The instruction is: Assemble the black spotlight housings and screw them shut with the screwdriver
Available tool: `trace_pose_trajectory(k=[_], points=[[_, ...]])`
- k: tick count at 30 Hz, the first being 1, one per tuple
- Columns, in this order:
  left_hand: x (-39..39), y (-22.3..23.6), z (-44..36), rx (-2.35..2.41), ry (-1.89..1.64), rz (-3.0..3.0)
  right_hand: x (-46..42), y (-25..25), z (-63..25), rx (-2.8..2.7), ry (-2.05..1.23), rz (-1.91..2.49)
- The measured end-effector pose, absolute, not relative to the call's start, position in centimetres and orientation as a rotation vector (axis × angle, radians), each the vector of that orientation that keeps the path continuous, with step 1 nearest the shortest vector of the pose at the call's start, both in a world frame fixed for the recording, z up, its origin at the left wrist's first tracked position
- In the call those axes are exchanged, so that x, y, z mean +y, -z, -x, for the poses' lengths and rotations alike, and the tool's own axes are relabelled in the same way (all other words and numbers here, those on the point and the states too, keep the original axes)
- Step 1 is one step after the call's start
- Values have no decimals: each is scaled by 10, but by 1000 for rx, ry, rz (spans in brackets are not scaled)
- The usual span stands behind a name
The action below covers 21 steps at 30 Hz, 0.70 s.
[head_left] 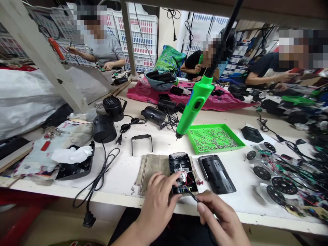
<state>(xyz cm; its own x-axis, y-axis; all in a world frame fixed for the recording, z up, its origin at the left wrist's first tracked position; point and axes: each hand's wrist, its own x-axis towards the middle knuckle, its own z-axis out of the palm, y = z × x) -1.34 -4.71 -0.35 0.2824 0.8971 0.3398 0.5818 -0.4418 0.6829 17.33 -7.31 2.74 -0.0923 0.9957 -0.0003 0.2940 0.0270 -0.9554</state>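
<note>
An opened black plastic housing half (172, 165) lies on a folded cloth (153, 167) at the table's front edge. Red wires (189, 177) and a clear-and-white part show inside it. My left hand (160, 194) grips its near left side, with the index finger reaching over the wires and the thumb at the near edge. Between the thumb and fingers of my right hand (217, 212) is a black cable (192, 195), which runs into the housing's near end. The matching black cover (217, 174) rests just to the right, outer side up.
A green electric screwdriver (194, 102) hangs above the table. Behind the housing are a green tray (217, 136) of screws and a black bracket (141, 137). Wired discs (284, 185) crowd the right; corded black lamps (104, 128) stand left. Several people work across the table.
</note>
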Motion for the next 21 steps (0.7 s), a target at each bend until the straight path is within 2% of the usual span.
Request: trace_pose_trajectory(k=[4, 7, 12, 17, 21], points=[[-47, -1, 11, 1331, -952, -2175, -74, -27, -170, -900, -1316, 1184], [-47, -4, 11, 1358, -941, -2233, -70, -23, -182, -701, -1337, 1117], [-47, -10, 15, 1379, -913, -2291, -71, -18, -201, -650, -1423, 1118], [-42, -21, 10, 1370, -1053, -2321, -76, -23, -192, -614, -1441, 1170], [-34, -31, 0, 1383, -846, -2477, -71, -19, -186, -621, -1497, 1110]])
